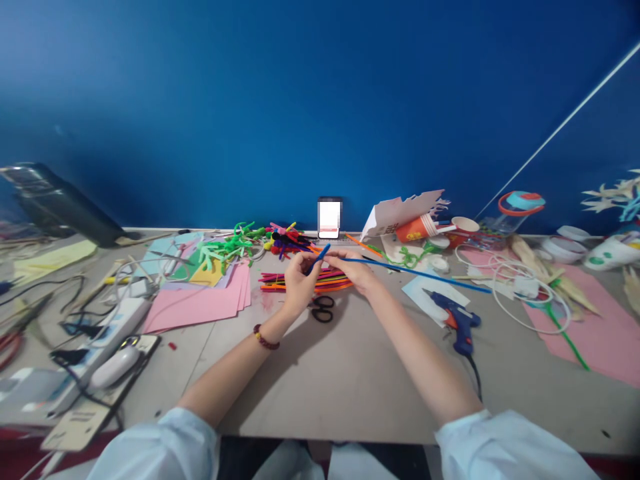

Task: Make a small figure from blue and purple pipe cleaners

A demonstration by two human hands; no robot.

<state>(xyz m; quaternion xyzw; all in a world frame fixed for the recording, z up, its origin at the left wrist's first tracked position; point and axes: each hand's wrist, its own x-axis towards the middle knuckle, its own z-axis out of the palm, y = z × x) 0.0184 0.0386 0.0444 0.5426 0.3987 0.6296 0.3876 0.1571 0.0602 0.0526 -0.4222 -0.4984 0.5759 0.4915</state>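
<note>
1. Leftmost on the table (350, 373) lie a white power strip (107, 330) with tangled black cables, and a white handheld device (114, 367) resting on a flat card.
2. Next come sheets of pink paper (200, 303), fanned out, with green pipe cleaner pieces (225, 250) piled on coloured paper behind them.
3. Centre: the left hand (299, 283), a beaded bracelet (265, 339) on its wrist, pinches the near end of a blue pipe cleaner (415, 272) between thumb and fingertips, its tip sticking up past the fingers.
4. Just beside it, the right hand (356, 267) pinches the same stem, fingers pressed together; the stem runs on rightward over the table.
5. Under both hands lies a bundle of coloured pipe cleaners (310, 280); black scissors (323, 309) lie just in front.
6. Behind stands a phone (329, 218), upright against the blue wall.
7. Further right lie a blue glue gun (457, 320), a tipped orange paper cup (415, 229) and a coiled white cable (520, 287) on pink paper.
</note>
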